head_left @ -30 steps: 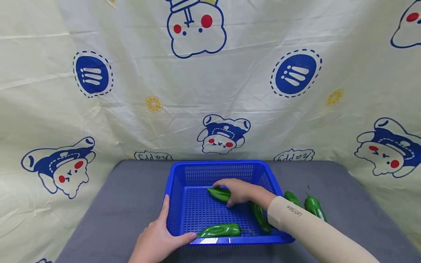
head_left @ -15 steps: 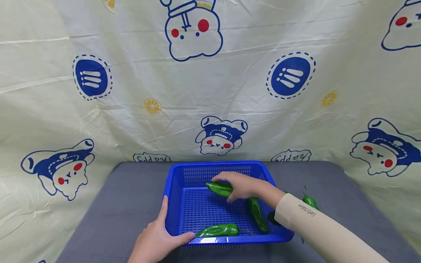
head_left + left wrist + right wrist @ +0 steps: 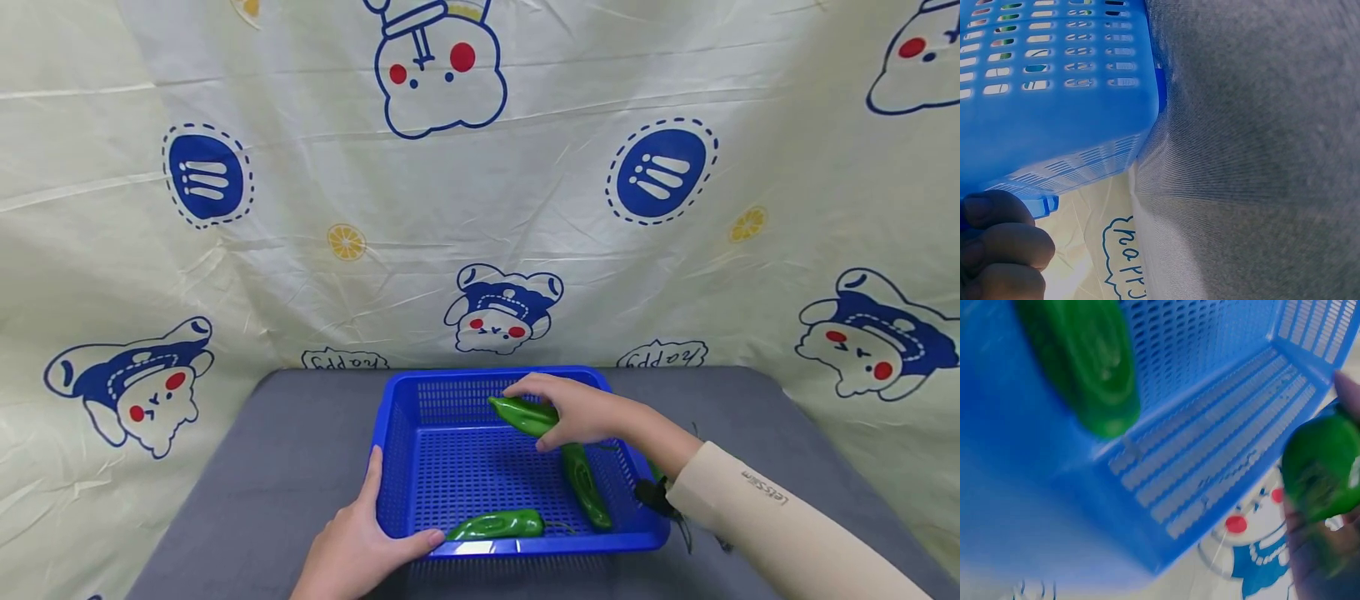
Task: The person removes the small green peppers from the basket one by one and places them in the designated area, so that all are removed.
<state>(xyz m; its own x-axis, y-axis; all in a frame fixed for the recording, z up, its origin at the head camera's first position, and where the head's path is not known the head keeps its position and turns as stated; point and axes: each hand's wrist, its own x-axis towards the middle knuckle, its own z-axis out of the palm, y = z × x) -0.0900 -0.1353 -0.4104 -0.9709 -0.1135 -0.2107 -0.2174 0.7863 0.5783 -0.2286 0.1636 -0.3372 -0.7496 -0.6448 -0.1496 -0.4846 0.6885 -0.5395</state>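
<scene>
Two loose peppers (image 3: 498, 524) in blue basket (image 3: 570, 546)

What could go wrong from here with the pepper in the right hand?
Slip: the held pepper is glossy and could slide out of the right hand.
Bump: the right forearm reaches over the side of the basket and might knock it.
Shift: the left hand grips only the near-left corner, so a knock could turn the basket.

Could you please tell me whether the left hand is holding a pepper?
No, the left hand grips the basket at its near-left corner, while the right hand holds a pepper.
</scene>
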